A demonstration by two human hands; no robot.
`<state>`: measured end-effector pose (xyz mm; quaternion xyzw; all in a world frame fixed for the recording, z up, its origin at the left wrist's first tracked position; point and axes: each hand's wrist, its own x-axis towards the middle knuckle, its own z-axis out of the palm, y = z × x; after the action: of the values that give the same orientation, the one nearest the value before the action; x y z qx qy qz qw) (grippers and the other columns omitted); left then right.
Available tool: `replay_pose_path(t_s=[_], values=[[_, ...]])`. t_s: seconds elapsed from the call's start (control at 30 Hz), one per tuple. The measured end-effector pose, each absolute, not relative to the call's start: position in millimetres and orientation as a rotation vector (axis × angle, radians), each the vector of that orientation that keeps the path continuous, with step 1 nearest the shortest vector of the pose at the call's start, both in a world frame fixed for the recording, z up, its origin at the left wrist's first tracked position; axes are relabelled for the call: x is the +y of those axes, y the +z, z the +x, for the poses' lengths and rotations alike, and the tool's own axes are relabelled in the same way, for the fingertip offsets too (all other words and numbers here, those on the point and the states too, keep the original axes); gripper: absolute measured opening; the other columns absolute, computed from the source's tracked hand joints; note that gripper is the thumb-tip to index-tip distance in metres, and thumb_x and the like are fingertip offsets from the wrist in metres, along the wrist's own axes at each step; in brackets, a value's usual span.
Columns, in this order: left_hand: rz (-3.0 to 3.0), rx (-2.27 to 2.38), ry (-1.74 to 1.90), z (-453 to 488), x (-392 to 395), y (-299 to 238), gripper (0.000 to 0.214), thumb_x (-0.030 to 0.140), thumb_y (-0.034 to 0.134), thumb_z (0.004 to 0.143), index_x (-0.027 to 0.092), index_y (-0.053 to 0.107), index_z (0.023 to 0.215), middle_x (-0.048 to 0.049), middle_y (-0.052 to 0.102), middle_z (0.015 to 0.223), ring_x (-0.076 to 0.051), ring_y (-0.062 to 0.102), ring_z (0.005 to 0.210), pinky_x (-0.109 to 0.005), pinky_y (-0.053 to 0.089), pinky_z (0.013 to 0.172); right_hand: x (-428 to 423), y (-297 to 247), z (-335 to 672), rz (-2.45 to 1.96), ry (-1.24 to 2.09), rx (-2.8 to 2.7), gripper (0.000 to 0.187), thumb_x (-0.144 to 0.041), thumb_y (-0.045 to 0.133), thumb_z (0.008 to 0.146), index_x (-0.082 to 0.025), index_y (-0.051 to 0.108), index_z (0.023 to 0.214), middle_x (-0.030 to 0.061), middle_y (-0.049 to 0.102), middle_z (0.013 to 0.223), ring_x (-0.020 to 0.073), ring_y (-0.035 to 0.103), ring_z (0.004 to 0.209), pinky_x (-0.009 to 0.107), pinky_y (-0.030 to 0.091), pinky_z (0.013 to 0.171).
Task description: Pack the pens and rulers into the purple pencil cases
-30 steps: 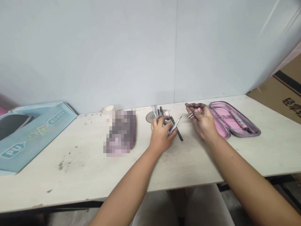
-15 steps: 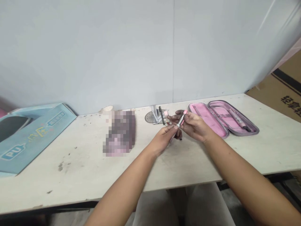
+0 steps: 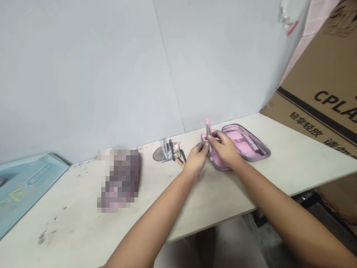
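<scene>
My left hand (image 3: pixel 196 158) and right hand (image 3: pixel 224 149) both have their grip closed on a pink-capped pen (image 3: pixel 208 134), which stands upright just above the near half of an open pink zip case (image 3: pixel 220 166). The right hand sits close over the case's rim, so that side is tight. A second pen (image 3: pixel 249 142) lies in the far half. To the left, a protractor (image 3: pixel 159 153) and dark pens (image 3: pixel 173 150) sit near the wall (image 3: pixel 97 74), with a pixelated object (image 3: pixel 118 180) farther along. The front edge of the worktop (image 3: pixel 292 163) runs well below my hands, leaving room to move toward me.
</scene>
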<state>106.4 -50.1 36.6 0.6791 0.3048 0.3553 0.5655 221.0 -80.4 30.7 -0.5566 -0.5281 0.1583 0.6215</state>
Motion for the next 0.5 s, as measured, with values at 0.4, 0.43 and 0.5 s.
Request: replay_pose_path(t_s=[0.4, 0.43, 0.5], values=[[2.775, 0.754, 0.298, 198.9, -80.3, 12.8, 0.043, 0.042, 0.042, 0.082, 0.021, 0.051, 0.118, -0.0106, 0.050, 0.117, -0.028, 0.043, 0.112, -0.046, 0.036, 0.094, -112.1, -3.0, 348.7, -2.270, -0.357, -1.379, 0.037, -0.040, 0.040, 0.085, -0.012, 0.063, 0.087, 0.0153, 0.063, 0.094, 0.0270, 0.049, 0.097, 0.036, 0.037, 0.083], [2.788, 0.749, 0.330, 196.3, -80.0, 12.3, 0.041, 0.042, 0.041, 0.083, 0.021, 0.051, 0.117, -0.0101, 0.050, 0.117, -0.027, 0.043, 0.112, -0.046, 0.036, 0.094, -113.5, -4.4, 347.5, -2.315, -0.358, -1.412, 0.038, -0.041, 0.039, 0.085, -0.012, 0.064, 0.088, 0.0159, 0.062, 0.095, 0.0278, 0.048, 0.097, 0.037, 0.038, 0.081], [2.806, 0.752, 0.410, 186.1, -76.9, 13.2, 0.039, 0.041, 0.040, 0.084, 0.022, 0.052, 0.115, -0.0091, 0.050, 0.117, -0.026, 0.043, 0.112, -0.046, 0.034, 0.096, -116.1, -4.2, 343.6, -2.385, -0.377, -1.471, 0.042, -0.043, 0.038, 0.085, -0.011, 0.065, 0.091, 0.0177, 0.061, 0.097, 0.0297, 0.048, 0.098, 0.039, 0.038, 0.079]])
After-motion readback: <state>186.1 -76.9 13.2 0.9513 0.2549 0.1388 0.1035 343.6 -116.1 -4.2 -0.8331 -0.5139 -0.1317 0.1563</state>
